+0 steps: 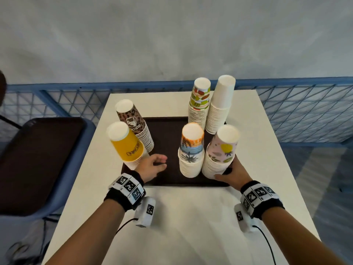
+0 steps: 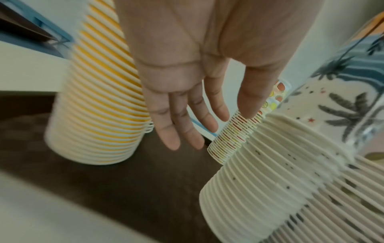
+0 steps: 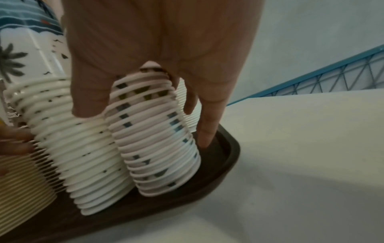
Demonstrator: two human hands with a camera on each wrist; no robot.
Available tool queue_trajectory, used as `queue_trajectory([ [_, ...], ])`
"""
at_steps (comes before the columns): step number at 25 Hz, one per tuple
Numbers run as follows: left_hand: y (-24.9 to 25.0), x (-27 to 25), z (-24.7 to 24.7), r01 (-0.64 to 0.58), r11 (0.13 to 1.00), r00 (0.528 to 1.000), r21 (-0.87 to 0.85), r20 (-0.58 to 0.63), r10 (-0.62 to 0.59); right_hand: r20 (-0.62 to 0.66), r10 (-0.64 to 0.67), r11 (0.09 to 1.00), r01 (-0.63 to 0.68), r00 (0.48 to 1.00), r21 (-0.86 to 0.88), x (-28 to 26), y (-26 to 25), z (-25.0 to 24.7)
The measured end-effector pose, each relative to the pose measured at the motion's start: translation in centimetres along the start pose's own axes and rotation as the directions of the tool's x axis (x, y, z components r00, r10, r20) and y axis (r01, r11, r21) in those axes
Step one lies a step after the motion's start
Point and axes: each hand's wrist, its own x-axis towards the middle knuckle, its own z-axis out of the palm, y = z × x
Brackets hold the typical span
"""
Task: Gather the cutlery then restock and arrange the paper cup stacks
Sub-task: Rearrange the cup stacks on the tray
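Six upside-down paper cup stacks stand on a dark brown tray [image 1: 168,134]. My right hand [image 1: 227,170] grips the base of the pink pineapple stack [image 1: 221,150]; in the right wrist view, thumb [image 3: 89,98] and fingers [image 3: 207,128] straddle this stack [image 3: 158,156]. My left hand [image 1: 161,161] hovers open over the tray, between the yellow stack [image 1: 127,144] and the palm-tree stack [image 1: 191,150], holding nothing. Its straight fingers [image 2: 166,131] show in the left wrist view beside the yellow stack [image 2: 97,106]. A leopard-print stack [image 1: 135,123], a fruit-print stack [image 1: 199,100] and a plain white stack [image 1: 219,106] stand behind. No cutlery shows.
The tray sits on a white table [image 1: 191,217]. A blue chair holding a second brown tray [image 1: 38,159] stands at the left. A blue mesh fence [image 1: 305,111] runs behind the table.
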Motion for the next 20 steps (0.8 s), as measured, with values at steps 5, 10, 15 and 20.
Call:
queue_trajectory([
  [5, -4.6, -4.1, -3.0, 0.329, 0.944, 0.917, 0.033, -0.249, -0.311, -0.208, 0.011, 0.987, 0.022, 0.978, 0.157, 0.3, -1.6, 1.8],
  [10, -3.4, -2.9, -5.3, -0.049, 0.981, 0.849, -0.189, -0.525, -0.059, -0.25, 0.041, 0.995, -0.018, 0.967, 0.094, 0.4, -1.3, 2.0],
  [15, -1.9, -0.6, -3.4, -0.101, 0.956, 0.899, -0.275, -0.437, -0.031, -0.271, 0.043, 0.993, -0.011, 0.962, 0.117, 1.1, -0.7, 1.8],
  [20, 0.0, 0.4, 1.1, -0.152, 0.961, 0.974, -0.231, -0.199, 0.106, -0.289, 0.065, 0.992, -0.03, 0.955, 0.125, 3.0, -0.4, 0.6],
])
